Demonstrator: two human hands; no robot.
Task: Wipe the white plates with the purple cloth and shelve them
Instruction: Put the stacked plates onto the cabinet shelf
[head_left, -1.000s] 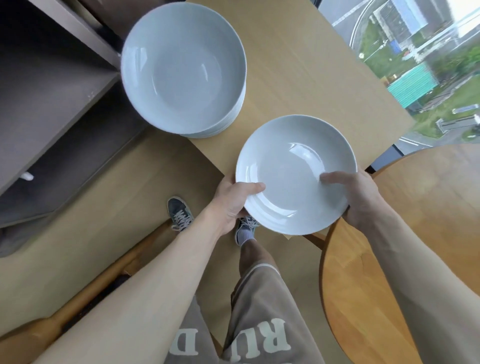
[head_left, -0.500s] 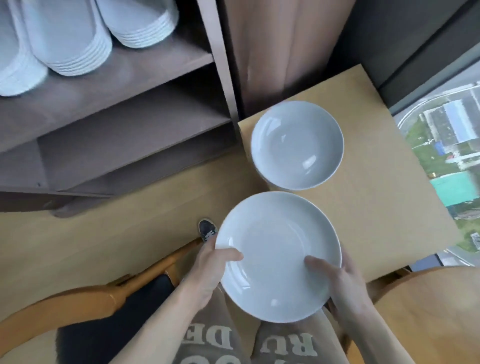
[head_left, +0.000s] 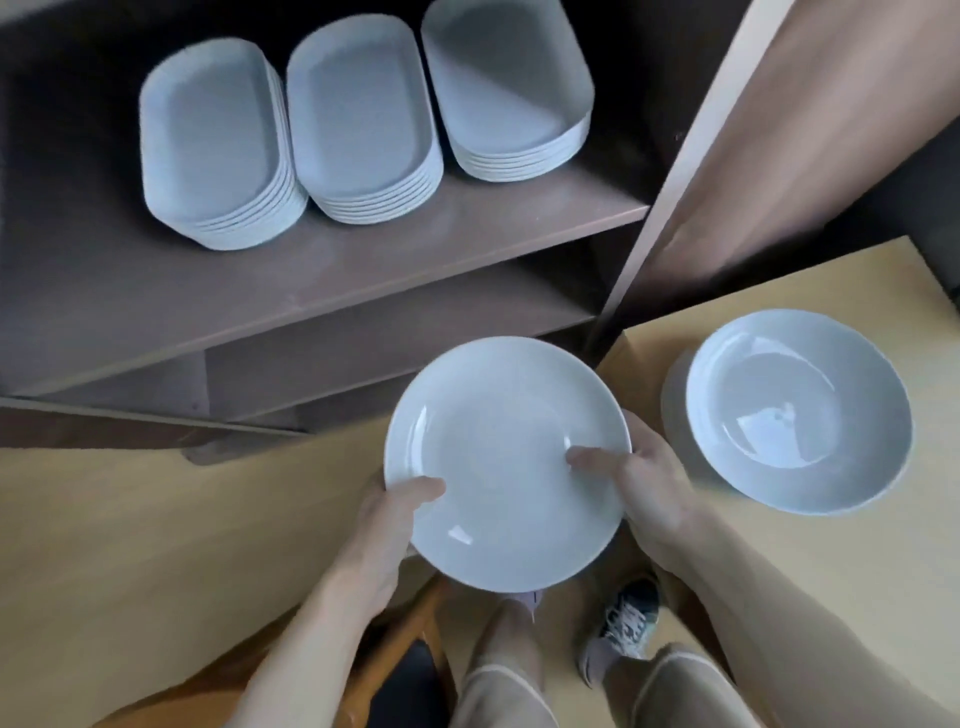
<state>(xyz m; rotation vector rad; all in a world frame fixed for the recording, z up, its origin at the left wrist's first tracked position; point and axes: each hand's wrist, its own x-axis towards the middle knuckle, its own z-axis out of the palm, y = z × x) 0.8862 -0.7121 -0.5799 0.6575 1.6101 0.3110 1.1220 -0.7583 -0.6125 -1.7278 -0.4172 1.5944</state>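
The brown shelf unit (head_left: 363, 270) fills your view, three stacks of oblong white dishes (head_left: 358, 124) on its upper board. On the desk (head_left: 831, 561) to your right sits a stack of round plates (head_left: 789, 410). You hold one white plate (head_left: 506, 462) level between both hands: left hand (head_left: 389, 514) gripping its left rim, right hand (head_left: 644, 483) its right, thumbs inside. No writing is legible; a purple scrap (head_left: 532, 597) below the plate may be the cloth.
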